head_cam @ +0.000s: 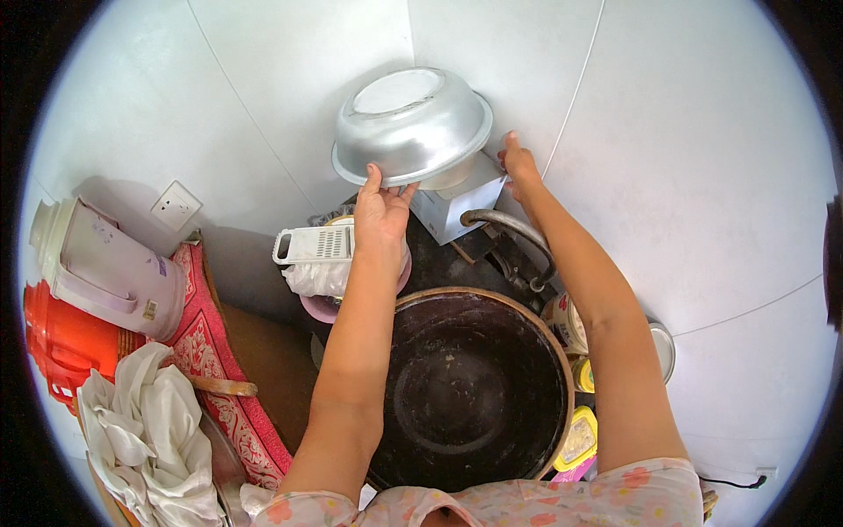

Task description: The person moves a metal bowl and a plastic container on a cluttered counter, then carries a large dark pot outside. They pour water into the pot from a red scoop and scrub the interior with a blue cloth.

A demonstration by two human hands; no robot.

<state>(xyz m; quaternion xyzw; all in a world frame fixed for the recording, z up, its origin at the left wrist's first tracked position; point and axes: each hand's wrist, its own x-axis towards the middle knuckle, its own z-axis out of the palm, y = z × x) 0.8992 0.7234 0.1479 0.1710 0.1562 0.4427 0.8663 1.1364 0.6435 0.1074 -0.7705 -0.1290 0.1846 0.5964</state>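
Observation:
An upturned aluminium basin (415, 132) sits in the corner, its flat bottom facing up. My left hand (383, 214) holds its near rim, thumb outside and fingers underneath. Below the basin, part of a pale bowl (454, 176) shows above a light-coloured box (454, 207). Beside the box's right corner is my right hand (520, 165), close to the wall; its fingers are partly hidden, so I cannot tell whether they grip the box. Under my forearms stands a large dark round vat (454, 388) with a brown rim.
A white grater (319, 244) lies over a pink basin (319, 308). A curved metal pipe (514, 227) rises behind the vat. Jars and a yellow-lidded container (578, 438) line its right side. At left are a pale jug (118, 270), a red plastic container (66, 329) and white cloth (151, 428).

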